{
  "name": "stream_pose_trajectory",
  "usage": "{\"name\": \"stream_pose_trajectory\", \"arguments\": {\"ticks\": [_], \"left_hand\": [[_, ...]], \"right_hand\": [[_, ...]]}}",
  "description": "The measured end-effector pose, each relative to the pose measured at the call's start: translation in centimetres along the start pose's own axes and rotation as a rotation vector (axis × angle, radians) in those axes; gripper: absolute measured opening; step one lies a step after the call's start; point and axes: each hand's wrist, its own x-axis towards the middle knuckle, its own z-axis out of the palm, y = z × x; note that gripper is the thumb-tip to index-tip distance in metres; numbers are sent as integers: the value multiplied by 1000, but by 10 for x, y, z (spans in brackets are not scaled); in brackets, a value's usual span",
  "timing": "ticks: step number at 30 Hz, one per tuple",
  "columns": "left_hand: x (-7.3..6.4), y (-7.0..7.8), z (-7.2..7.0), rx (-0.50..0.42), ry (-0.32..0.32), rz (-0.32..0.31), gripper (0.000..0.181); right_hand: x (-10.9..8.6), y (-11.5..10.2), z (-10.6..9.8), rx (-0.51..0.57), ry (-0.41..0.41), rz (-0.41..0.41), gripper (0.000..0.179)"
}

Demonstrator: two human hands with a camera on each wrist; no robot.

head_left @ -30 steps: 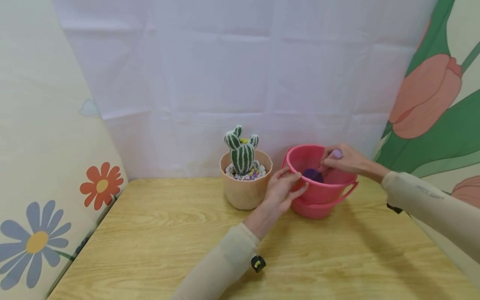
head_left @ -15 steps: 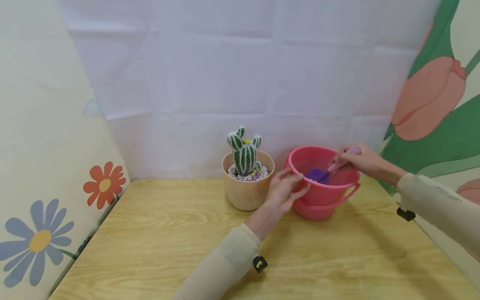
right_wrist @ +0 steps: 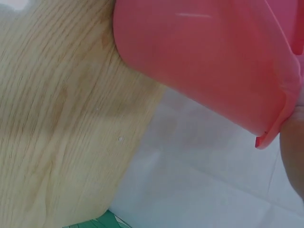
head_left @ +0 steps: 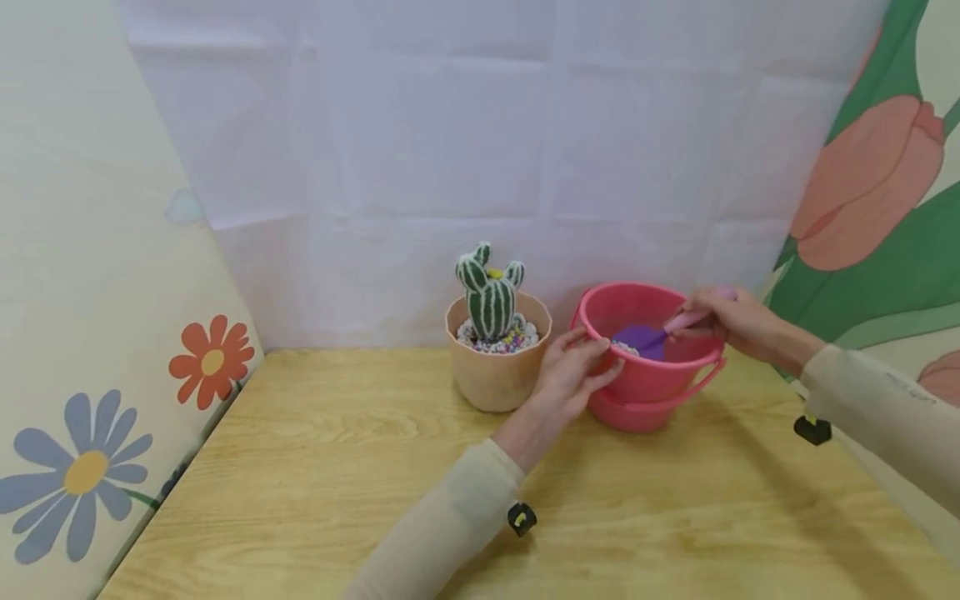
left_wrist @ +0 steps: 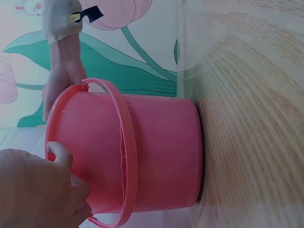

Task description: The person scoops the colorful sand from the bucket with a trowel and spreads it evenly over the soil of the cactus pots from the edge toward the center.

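Note:
A pink bucket [head_left: 637, 392] stands upright on the table, its handle hanging down the front. My left hand [head_left: 567, 371] pinches the near left rim, thumb and fingers over the edge; the left wrist view shows this left hand [left_wrist: 45, 190] at the rim too. My right hand [head_left: 738, 321] grips the lilac handle [head_left: 686, 320] of a toy shovel, which slants down into the bucket. The shovel's purple blade [head_left: 643, 338] lies inside, with small pale pebbles [head_left: 625, 348] at its left edge. Only a sliver of the right hand [right_wrist: 293, 152] appears in the right wrist view.
Left of the bucket stands a peach flowerpot [head_left: 491, 383] with a striped toy cactus [head_left: 492, 307] over coloured pebbles. A white cloth [head_left: 450, 150] hangs behind the wood-grain table [head_left: 337, 467]. Flower-printed panels [head_left: 877, 179] flank both sides.
My right hand has moved right, tilting the shovel's handle lower; more of the purple blade and some pale pebbles have come into sight. The left hand has stayed at the rim.

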Motion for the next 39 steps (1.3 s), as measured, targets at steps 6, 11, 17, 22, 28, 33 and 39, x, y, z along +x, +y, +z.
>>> {"name": "stream_pose_trajectory", "arguments": {"ticks": [6, 11, 17, 22, 28, 33, 39], "left_hand": [[-1, 1, 0, 1, -2, 7, 57], [-1, 0, 1, 0, 6, 7, 54], [-1, 0, 1, 1, 12, 20, 50], [0, 1, -1, 1, 11, 27, 49], [1, 3, -2, 10, 6, 23, 51], [-1, 4, -3, 80, -11, 16, 53], [-7, 4, -6, 177, -46, 21, 47]], "right_hand": [[1, -3, 2, 103, 79, 26, 40], [-3, -4, 2, 170, 94, 25, 41], [-6, -4, -1, 222, 80, 10, 45], [-7, -4, -1, 305, 127, 9, 47], [-12, -2, -2, 412, 185, 9, 45], [-19, -1, -4, 512, 204, -14, 46], [-24, -1, -3, 587, 272, -29, 44]]}}
